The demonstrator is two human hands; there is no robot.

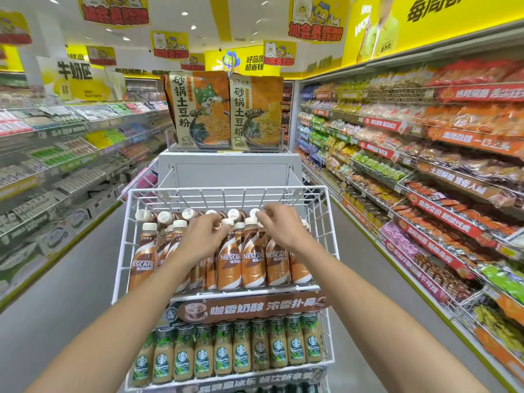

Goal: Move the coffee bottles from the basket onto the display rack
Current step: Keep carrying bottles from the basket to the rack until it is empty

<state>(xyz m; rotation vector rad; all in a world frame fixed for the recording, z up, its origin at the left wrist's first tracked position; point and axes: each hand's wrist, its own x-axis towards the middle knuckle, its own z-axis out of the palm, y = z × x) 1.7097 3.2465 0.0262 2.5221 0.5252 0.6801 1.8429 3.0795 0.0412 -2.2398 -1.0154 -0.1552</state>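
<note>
Coffee bottles [253, 258] with orange-brown Nescafé labels and white caps stand packed in the upper tier of the white wire display rack [122, 251], right in front of me. Nearest to me, on the tier below, a row of green-labelled Starbucks bottles [221, 348] stands behind a brown shelf banner [252, 307]. Both my forearms reach in over the front rail. My left hand [202, 236] sits among the bottle necks, fingers curled onto a cap (I cannot tell whether I truly grip it or only touch it). My right hand [280, 224] is just beside it, a little farther in, fingertips bent down at the caps of the back rows; whether it grasps one I cannot tell either. Behind the upright bottles a few more lie tilted, caps toward me. Beyond the rack's back wall stands a white panel [229, 171], and on top of it two large orange noodle bags [226, 109]. Stocked snack shelves [425, 154] line the aisle on my right.
</note>
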